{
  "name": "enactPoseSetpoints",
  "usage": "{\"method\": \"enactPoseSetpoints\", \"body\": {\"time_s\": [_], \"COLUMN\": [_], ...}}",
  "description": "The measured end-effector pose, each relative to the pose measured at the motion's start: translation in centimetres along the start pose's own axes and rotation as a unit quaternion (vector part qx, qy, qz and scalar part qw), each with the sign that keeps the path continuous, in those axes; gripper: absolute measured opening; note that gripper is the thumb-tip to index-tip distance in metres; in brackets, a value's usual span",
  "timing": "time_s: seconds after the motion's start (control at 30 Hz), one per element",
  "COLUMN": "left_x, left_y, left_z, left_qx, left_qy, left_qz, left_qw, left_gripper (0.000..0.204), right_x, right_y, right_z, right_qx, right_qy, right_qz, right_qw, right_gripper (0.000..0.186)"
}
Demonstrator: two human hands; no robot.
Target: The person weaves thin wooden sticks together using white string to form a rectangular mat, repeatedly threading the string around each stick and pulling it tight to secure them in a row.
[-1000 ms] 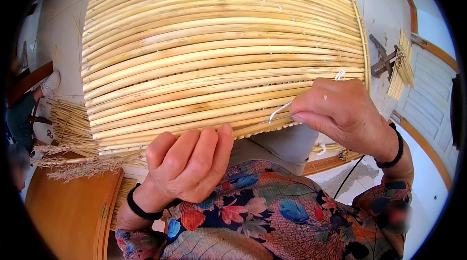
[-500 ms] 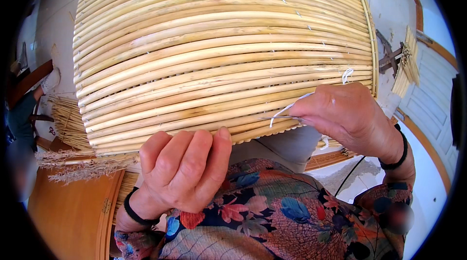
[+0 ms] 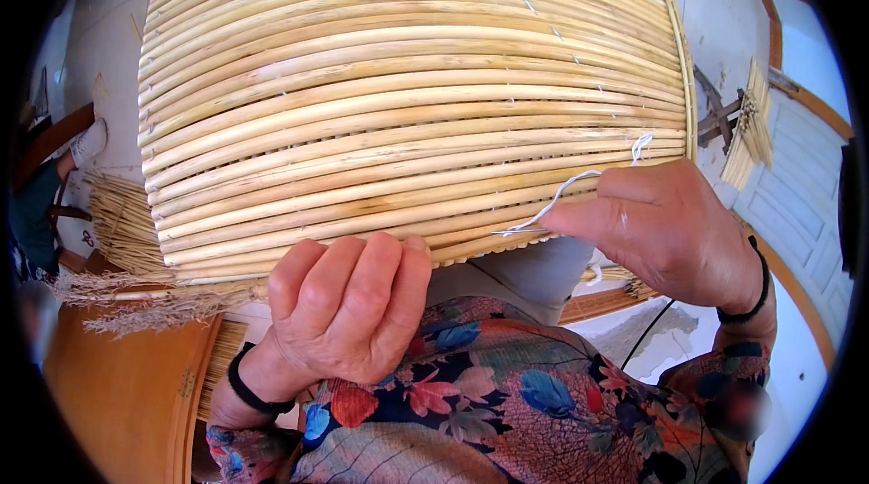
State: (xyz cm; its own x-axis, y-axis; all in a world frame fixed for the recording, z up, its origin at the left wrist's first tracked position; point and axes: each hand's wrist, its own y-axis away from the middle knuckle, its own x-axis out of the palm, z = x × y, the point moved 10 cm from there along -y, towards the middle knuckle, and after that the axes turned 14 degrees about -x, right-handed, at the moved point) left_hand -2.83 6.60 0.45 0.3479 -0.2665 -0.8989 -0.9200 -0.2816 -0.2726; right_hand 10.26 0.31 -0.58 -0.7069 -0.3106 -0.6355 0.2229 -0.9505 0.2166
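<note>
A wide mat of pale stalks (image 3: 380,117), laid side by side and sewn with light thread, spreads before me. My left hand (image 3: 348,303) is closed over its near edge, fingers curled on top of the outermost stalks. At the right of that edge my right hand (image 3: 647,226) pinches a thin needle (image 3: 516,231), its tip pointing left just above the stalks. White thread (image 3: 563,191) curves from the needle's tip area back toward the right hand, and more of it lies looped beyond the knuckles. The left thumb is hidden.
Feathery stalk ends (image 3: 149,307) stick out at the near left, over a wooden panel (image 3: 118,384). Bundles of stalks (image 3: 127,226) lie left on the floor; another bundle (image 3: 749,131) rests at the right. A person's foot (image 3: 89,142) shows at the far left.
My right hand has shifted slightly down and right, its fingers closer over the needle. The thread now bows in a wider curve. The left hand keeps its hold with hardly any movement.
</note>
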Motion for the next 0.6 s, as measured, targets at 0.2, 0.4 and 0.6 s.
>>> {"method": "enactPoseSetpoints", "body": {"time_s": [0.2, 0.4, 0.6], "left_x": [0.2, 0.1, -0.1], "left_y": [0.2, 0.4, 0.4], "left_z": [0.3, 0.4, 0.4], "left_qx": [0.010, 0.014, 0.012], "left_qy": [0.012, 0.004, -0.005], "left_qz": [0.043, 0.014, -0.006], "left_qw": [0.999, 1.000, 1.000], "left_gripper": [0.021, 0.020, 0.020], "right_x": [-0.3, -0.7, -0.8], "right_y": [-0.6, -1.3, -2.4], "right_z": [0.8, 1.5, 2.5], "right_qx": [-0.006, -0.013, -0.023], "right_qy": [0.036, 0.055, 0.086], "right_qz": [0.000, 0.034, 0.089], "right_qw": [0.999, 0.998, 0.992], "right_gripper": [0.035, 0.033, 0.030]}}
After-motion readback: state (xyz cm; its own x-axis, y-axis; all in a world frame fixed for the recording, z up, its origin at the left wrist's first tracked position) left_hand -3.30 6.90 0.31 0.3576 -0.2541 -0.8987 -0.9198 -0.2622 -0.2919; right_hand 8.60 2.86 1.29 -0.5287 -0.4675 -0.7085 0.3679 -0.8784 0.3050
